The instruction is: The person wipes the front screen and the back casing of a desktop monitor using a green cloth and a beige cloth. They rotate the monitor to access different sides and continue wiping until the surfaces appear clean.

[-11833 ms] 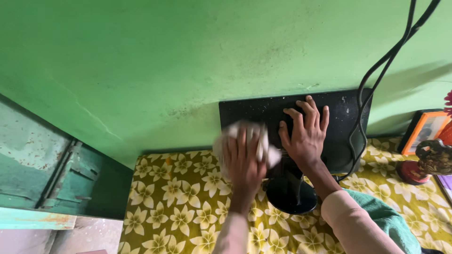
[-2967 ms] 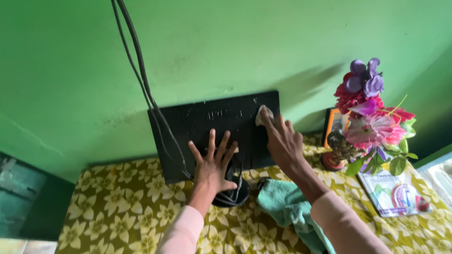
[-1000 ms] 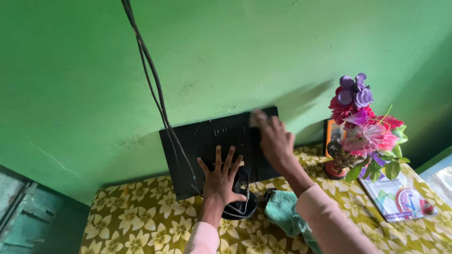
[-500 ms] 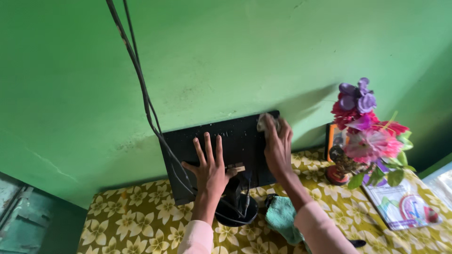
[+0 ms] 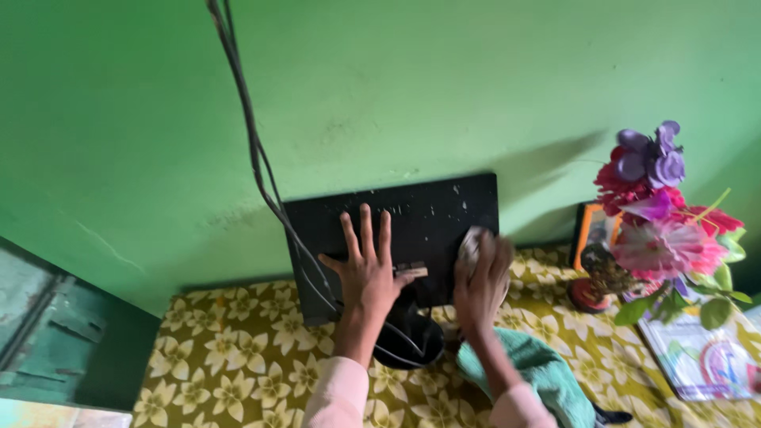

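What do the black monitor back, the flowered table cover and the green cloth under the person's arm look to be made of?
Black monitor back: probably hard matte plastic, dull, flecked with pale specks. Yellow flowered table cover: looks like printed fabric or vinyl; hard to tell which. Green cloth: soft, towel-like fabric, bunched in folds. The right hand presses a small pale rag, likely cloth.

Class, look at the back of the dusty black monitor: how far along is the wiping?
Done: little, since pale specks dot much of the monitor back. In hand: the right hand presses a pale cloth near its lower right; the left hand braces it flat. Left: the speckled upper panel.
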